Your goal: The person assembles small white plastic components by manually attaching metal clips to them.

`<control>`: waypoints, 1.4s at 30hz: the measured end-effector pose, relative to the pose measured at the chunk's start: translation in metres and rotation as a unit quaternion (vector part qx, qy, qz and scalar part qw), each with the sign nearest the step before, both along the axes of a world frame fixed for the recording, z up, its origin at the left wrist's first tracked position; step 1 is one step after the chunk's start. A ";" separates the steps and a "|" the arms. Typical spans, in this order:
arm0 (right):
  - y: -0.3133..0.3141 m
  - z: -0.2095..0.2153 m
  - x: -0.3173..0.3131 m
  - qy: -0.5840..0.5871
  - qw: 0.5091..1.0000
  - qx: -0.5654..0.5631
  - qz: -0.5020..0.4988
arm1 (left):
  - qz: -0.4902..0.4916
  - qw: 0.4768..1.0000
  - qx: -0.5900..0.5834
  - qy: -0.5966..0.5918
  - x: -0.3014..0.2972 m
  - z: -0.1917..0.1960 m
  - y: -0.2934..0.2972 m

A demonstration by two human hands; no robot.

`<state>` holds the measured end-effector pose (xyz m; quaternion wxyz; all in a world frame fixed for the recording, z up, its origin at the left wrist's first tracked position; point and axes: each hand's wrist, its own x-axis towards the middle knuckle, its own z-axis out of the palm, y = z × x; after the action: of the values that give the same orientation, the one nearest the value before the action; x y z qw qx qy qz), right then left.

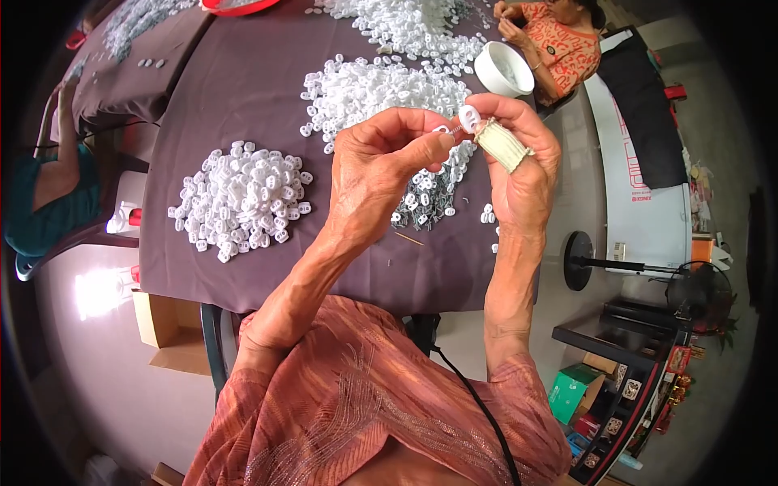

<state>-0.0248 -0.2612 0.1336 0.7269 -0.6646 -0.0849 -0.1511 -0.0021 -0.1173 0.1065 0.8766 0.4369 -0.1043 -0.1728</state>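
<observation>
My left hand (381, 166) pinches a small metal spring (455, 130) between thumb and forefinger, held up over the table. My right hand (519, 162) grips a small white plastic piece (469, 118) at its fingertips, touching the spring's end. A ribbed cream finger guard (502, 146) covers my right thumb. Below the hands lies a heap of small grey metal springs mixed with white pieces (429, 202). A pile of white plastic pieces (243, 201) lies to the left on the purple-brown tablecloth (235, 97).
A larger pile of white pieces (369, 89) and another heap (413, 28) lie farther back. A white bowl (503, 69) stands at the right edge near a seated person in orange (559, 40). Another person (49, 178) sits at left. Cardboard box (166, 324) under the table; fan base (577, 261) at right.
</observation>
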 end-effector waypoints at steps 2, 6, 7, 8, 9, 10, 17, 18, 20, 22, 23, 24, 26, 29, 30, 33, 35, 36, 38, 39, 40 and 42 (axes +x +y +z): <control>0.000 0.000 0.000 -0.004 1.000 -0.011 -0.004 | 0.001 1.000 0.000 -0.002 0.000 -0.001 0.000; 0.001 0.002 -0.001 -0.013 0.999 -0.036 -0.010 | 0.005 1.000 0.003 -0.004 0.001 -0.002 -0.002; 0.002 0.002 -0.002 -0.014 0.999 -0.037 -0.015 | 0.006 1.000 0.008 -0.006 0.000 -0.002 -0.002; 0.002 0.002 -0.002 -0.015 0.999 -0.038 -0.020 | 0.006 1.000 0.012 -0.009 0.001 -0.002 -0.002; 0.002 0.002 -0.002 -0.015 0.999 -0.038 -0.021 | 0.005 1.000 0.013 -0.008 0.001 -0.002 -0.002; 0.001 0.003 -0.003 -0.016 0.998 -0.055 -0.021 | 0.005 1.000 0.016 -0.008 0.001 -0.001 -0.002; 0.002 0.005 -0.005 -0.031 0.986 -0.153 -0.058 | 0.014 0.999 0.022 -0.020 0.001 -0.003 -0.004; 0.001 0.005 -0.005 -0.031 0.986 -0.152 -0.060 | 0.012 0.999 0.023 -0.020 0.000 -0.002 -0.003; -0.001 0.003 -0.006 -0.038 0.978 -0.198 -0.059 | 0.008 1.000 0.025 -0.010 0.000 -0.001 -0.002; -0.002 0.003 -0.007 -0.033 0.978 -0.201 -0.053 | 0.009 0.999 0.032 -0.011 -0.001 -0.001 -0.002; -0.002 0.004 -0.008 -0.028 0.977 -0.205 -0.046 | 0.011 0.999 0.037 -0.012 0.000 -0.001 -0.002; -0.002 0.003 -0.008 -0.027 0.977 -0.204 -0.047 | 0.009 0.999 0.038 -0.012 0.000 -0.001 -0.002; -0.002 0.002 -0.007 -0.031 0.976 -0.212 -0.043 | 0.015 0.999 0.050 -0.017 0.000 -0.002 -0.002; -0.001 0.003 -0.008 -0.034 0.969 -0.241 -0.047 | 0.011 1.000 0.025 -0.013 0.001 -0.005 -0.004; -0.001 0.003 -0.009 -0.034 0.969 -0.241 -0.049 | 0.009 1.000 0.025 -0.013 0.001 -0.006 -0.004; -0.001 -0.001 -0.008 -0.048 0.970 -0.232 -0.058 | 0.009 0.999 0.040 -0.011 0.001 -0.008 -0.005; -0.004 -0.003 -0.005 -0.053 0.967 -0.244 -0.044 | -0.003 0.999 0.039 -0.002 0.002 -0.009 -0.004; -0.004 -0.005 -0.005 -0.053 0.968 -0.242 -0.045 | -0.004 0.999 0.040 -0.002 0.003 -0.010 -0.004; -0.005 -0.007 -0.006 -0.030 0.970 -0.239 -0.020 | -0.027 0.999 0.020 0.022 0.005 -0.016 -0.004; -0.004 -0.009 -0.006 -0.030 0.971 -0.237 -0.020 | -0.027 0.999 0.021 0.022 0.006 -0.017 -0.004; -0.001 -0.010 -0.006 -0.030 0.968 -0.245 -0.042 | -0.033 0.999 0.014 0.032 0.007 -0.018 -0.003; 0.003 -0.011 -0.006 -0.033 0.966 -0.251 -0.060 | -0.036 0.998 0.007 0.041 0.009 -0.019 -0.004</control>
<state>-0.0306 -0.2586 0.1231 0.5231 -0.8241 -0.1038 -0.1906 0.0066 -0.1208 0.0871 0.8702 0.4318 -0.0826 -0.2225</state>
